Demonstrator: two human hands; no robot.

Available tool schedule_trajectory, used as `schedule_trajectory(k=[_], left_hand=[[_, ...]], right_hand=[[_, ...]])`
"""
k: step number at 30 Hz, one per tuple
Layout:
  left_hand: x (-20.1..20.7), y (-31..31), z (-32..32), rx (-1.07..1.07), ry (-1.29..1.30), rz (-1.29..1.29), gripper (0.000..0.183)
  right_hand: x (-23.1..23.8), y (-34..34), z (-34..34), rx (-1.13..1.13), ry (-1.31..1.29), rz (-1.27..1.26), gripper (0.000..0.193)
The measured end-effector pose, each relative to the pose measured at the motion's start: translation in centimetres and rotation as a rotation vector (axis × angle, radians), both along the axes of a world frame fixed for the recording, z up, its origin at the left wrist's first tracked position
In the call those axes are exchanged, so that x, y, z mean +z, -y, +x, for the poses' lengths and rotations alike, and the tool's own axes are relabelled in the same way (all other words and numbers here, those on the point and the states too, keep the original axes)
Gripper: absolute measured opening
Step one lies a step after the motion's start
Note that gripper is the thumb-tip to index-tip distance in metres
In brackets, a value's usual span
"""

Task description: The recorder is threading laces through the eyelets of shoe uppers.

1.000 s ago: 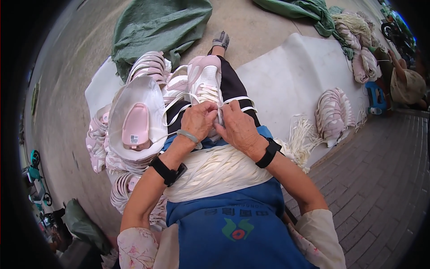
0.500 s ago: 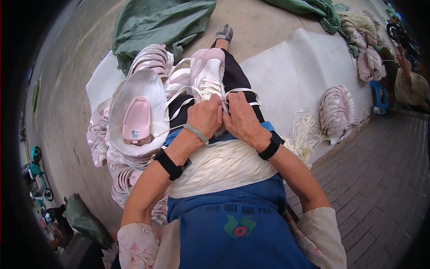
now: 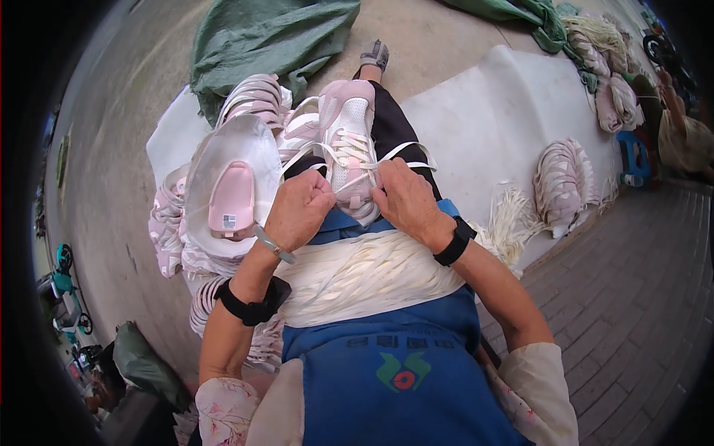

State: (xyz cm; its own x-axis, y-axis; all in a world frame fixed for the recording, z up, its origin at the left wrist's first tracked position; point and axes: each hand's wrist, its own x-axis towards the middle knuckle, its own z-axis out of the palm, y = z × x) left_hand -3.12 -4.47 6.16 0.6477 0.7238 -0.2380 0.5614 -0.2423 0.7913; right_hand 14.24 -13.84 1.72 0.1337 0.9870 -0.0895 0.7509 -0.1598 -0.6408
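A pink-and-white shoe upper [image 3: 348,115] rests on my lap, its toe pointing away from me. White shoelace [image 3: 349,149] crosses through its eyelets, and loose loops stand out on both sides. My left hand [image 3: 300,208] is closed at the left of the upper's heel end, pinching lace that stretches across the shoe's opening. At the right edge of the upper, my right hand [image 3: 405,199] is closed too, its thumb and forefinger pinched on the lace. A thick bundle of cream laces [image 3: 368,279] lies across my waist over the blue apron [image 3: 372,372].
Left of my lap, a white fabric bowl-shaped holder [image 3: 197,178] contains a pink insole [image 3: 232,197]. Stacked uppers [image 3: 253,100] surround it. More uppers [image 3: 563,186] lie on the white sheet [image 3: 476,119] at right, near a blue stool [image 3: 634,157]. Green sacking [image 3: 271,44] lies ahead.
My hands were together over the shoe's opening; now they are apart. The left hand has moved left and toward me, drawing lace with it, and the shoe's heel end shows.
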Motion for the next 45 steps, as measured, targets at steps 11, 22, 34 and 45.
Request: schedule_trajectory(k=[11,22,34,45], left_hand=[[6.9,6.4,-3.6,-0.088,0.178,-1.188,0.008],[7.9,7.1,0.4,-0.249,0.239,-1.062,0.017],[-2.9,-1.0,0.6,0.010,-0.007,0.363,0.025],[-4.9,-1.3,1.0,-0.023,0.021,0.355,0.009]], right_hand=[[1.1,0.1,-0.2,0.049,0.013,-0.030,0.023],[3.9,0.9,0.8,0.532,-0.175,0.264,0.013],[4.5,1.5,0.5,0.397,-0.226,0.214,0.010],[6.3,1.0,-2.0,0.453,-0.369,0.335,0.006]])
